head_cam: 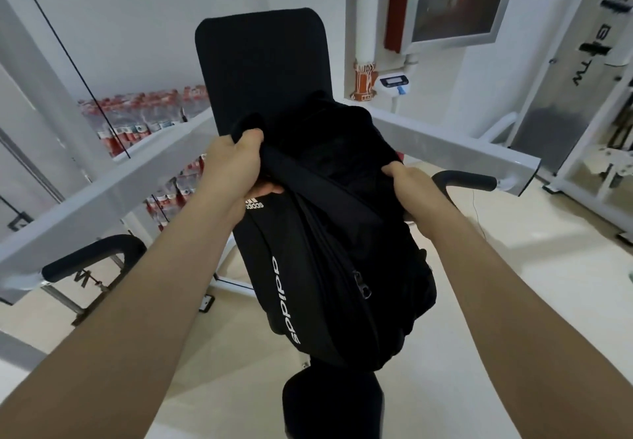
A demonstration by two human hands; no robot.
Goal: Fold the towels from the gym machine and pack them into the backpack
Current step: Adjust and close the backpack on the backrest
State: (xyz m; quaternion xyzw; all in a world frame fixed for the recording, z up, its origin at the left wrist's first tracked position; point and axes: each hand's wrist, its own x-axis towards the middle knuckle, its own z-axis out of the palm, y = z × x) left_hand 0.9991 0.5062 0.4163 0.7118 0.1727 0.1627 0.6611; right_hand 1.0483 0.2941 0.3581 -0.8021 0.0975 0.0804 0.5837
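Observation:
A black backpack (329,267) with white lettering lies on the gym machine's seat, its top toward the black back pad (263,58). My left hand (233,164) grips the black fabric at the top left of the backpack's opening. My right hand (407,181) grips the right edge of the opening. Dark folded cloth (325,130), likely a towel, bulges out of the opening between my hands; its edges blend with the bag and cannot be told apart.
White machine arms (102,192) with black padded handles (92,260) reach out on both sides. A black seat pad (329,401) sits below the bag. Packs of bottles (144,116) are stacked at the left wall. Another machine (582,96) stands at right.

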